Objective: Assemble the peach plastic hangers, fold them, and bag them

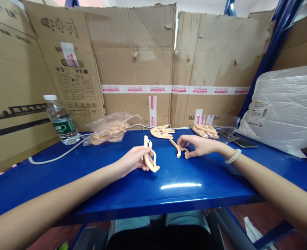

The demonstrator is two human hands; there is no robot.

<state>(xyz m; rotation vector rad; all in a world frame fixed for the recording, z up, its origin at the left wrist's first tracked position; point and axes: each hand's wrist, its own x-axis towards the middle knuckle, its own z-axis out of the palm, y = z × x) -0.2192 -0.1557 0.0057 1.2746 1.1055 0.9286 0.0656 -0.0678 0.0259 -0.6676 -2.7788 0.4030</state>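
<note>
the left hand (133,159) gripped one hanger (154,168), the half-open right hand (200,145) met a second hanger (178,152), hold unclear, with a pile (162,132) left untouched.

With a clock dial laid flat on the one blue table (208,180), there are two hands: the left hand (132,161) at nine with one folded beige piece (150,165), and the right hand (199,146) at two, touching beige parts (179,152) that could be one piece or two. One beige pile (162,131) lies at twelve, its pieces overlapping too closely to count. Two clear bags show, a left bag (109,126) at eleven and a right bag (227,121) at one, plus one bottle (63,119) at ten, one phone (245,143) and one white package (283,106) at two.
</note>
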